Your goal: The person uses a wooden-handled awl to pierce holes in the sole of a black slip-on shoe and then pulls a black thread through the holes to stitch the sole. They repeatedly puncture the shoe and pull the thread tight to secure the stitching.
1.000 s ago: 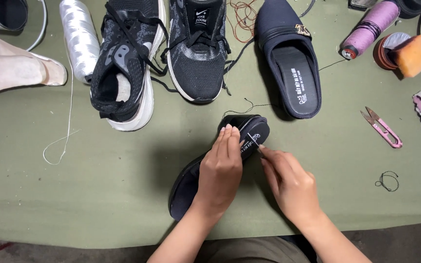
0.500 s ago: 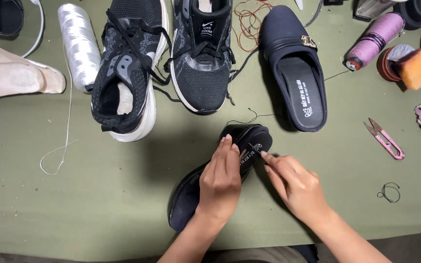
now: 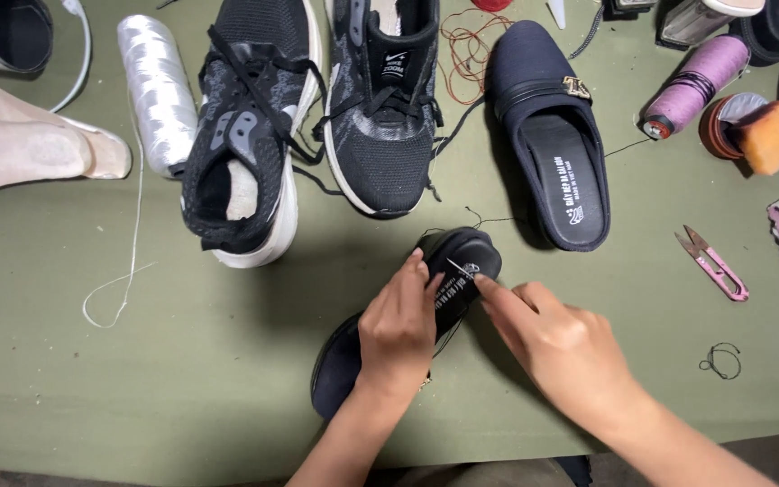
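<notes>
1. Pressing down on the dark slipper (image 3: 407,347), the left hand (image 3: 398,329) is laid flat over its insole with the fingers close together, so the slipper is pinned to the green table (image 3: 182,397) near the front edge.
2. A needle (image 3: 458,268) is pinched between the thumb and forefinger of the right hand (image 3: 556,347), its other fingers curled; a dark thread (image 3: 484,221) trails from the slipper's heel end.
3. The stitch is judged best done with the slipper kept pinned flat and the left fingertips held clear of the needle's point.
4. The matching slipper (image 3: 552,135) and a black sneaker (image 3: 385,99) lie just beyond; bare cloth is left to the right, up to the pink snips (image 3: 714,264), for drawing thread.
</notes>
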